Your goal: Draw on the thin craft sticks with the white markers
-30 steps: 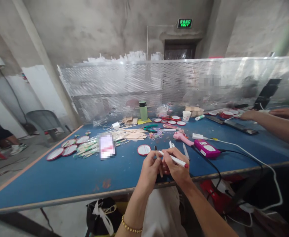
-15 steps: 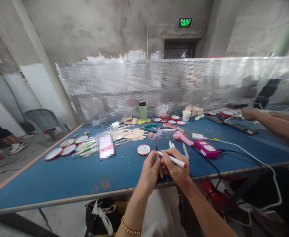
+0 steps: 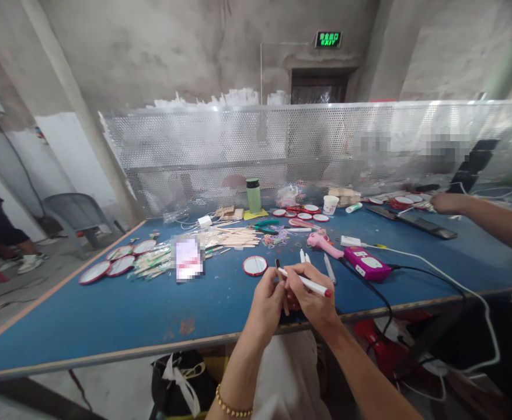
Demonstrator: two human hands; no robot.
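My left hand [image 3: 270,297] is closed around a thin wooden stick [image 3: 286,306] whose upper end is dark. In my right hand [image 3: 312,294] is a white marker pen [image 3: 310,283] with a red end, its other end pointing at the stick. Both hands are close together over the table's front edge, and the fingers partly hide the stick. Just beyond my left hand lies a round white disc with a red rim [image 3: 254,266]. White pens [image 3: 329,268] lie beyond and beside my right hand.
On the blue table [image 3: 119,315] are loose wooden sticks [image 3: 238,237], a green bottle [image 3: 253,197], a paper cup [image 3: 330,205], a pink handheld fan [image 3: 324,242] and a purple power box [image 3: 366,263] with cables. More red-rimmed discs [image 3: 94,272] lie left. A co-worker's hand [image 3: 450,203] is at right.
My hands, the stick and the marker stay almost still. At the right, the co-worker's hand has shifted slightly and their second forearm no longer shows.
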